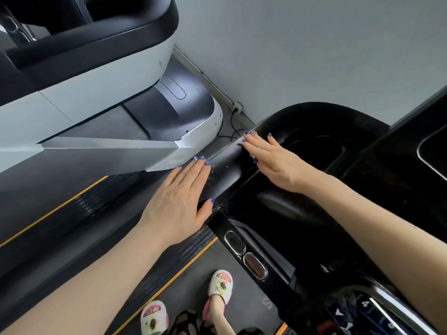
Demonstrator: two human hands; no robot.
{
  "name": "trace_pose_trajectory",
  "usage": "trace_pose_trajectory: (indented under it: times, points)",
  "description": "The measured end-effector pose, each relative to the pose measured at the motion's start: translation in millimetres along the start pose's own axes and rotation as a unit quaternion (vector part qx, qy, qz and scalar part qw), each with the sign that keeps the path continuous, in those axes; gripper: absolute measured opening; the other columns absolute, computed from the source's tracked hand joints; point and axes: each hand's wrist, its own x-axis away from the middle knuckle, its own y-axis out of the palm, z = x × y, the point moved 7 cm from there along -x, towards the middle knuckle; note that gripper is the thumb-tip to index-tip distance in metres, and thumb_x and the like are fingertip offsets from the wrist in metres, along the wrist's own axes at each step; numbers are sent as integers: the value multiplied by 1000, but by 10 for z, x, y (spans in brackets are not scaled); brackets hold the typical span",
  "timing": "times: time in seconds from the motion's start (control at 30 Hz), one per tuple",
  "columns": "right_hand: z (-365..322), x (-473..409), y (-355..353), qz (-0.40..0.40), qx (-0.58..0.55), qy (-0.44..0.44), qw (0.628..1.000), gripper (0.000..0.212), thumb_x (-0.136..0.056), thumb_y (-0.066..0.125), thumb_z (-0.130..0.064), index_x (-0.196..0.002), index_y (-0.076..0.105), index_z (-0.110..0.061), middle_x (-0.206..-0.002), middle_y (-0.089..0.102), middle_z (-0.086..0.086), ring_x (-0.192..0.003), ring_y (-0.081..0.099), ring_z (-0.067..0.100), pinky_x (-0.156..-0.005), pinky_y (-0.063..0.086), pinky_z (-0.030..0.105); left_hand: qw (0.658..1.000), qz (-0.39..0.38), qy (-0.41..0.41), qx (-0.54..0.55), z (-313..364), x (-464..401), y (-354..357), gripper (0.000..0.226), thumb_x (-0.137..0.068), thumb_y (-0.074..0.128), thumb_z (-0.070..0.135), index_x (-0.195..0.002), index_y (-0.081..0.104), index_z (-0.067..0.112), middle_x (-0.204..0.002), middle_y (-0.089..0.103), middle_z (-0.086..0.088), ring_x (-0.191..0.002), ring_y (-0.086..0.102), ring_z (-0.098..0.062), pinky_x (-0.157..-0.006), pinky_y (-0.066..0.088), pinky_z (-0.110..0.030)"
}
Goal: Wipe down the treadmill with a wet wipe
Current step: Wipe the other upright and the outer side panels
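Plain pale grey wall (314,44) fills the upper right, evenly lit, no strong shadows. A metal skirting strip (205,81) runs along the wall's foot. Wall socket (238,106) sits low on the wall, just above the strip's near end; black cable (229,126) trails down from it onto the grey floor (238,126) directly below.

The wet wipe (253,156) lies almost wholly hidden under the right hand (273,160); the control buttons (358,313) are blurred, cut by the bottom edge.
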Motion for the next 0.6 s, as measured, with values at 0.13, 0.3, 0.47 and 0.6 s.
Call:
trace_pose_trajectory:
  times: [0.13,0.3,0.47,0.6]
  points:
    - [283,19,-198,53,45,-91,993,65,-86,43,21,-145,52,-6,-156,44,8,-145,38,20,-125,10,30,1000,0,-3,1,-3,8,8,73,-97,27,49,-157,30,7,-164,29,-9,-151,30,-22,-123,27,-41]
    - [516,66,-370,209,103,-122,965,20,-87,72,2,-105,75,-6,-119,67,18,-107,65,37,-114,32,31,1000,-2,-9,2,-3,4,20,73,-97,27,50,-158,29,9,-164,29,-9,-150,31,-21,-122,28,-41]
    - [559,213,-437,216,170,-178,945,16,-85,73,5,-96,71,-7,-92,64,16,-72,56,34,-70,47,41,1000,4,-16,5,11,11,6,72,-97,30,49,-156,33,8,-163,33,-9,-148,36,-23,-121,29,-39]
    - [506,183,-378,209,289,-220,908,14,-96,60,0,-101,59,-13,-88,62,6,-72,55,27,-83,45,41,1000,4,-20,7,9,16,-1,73,-96,30,49,-157,32,9,-163,33,-8,-147,37,-22,-120,29,-39]
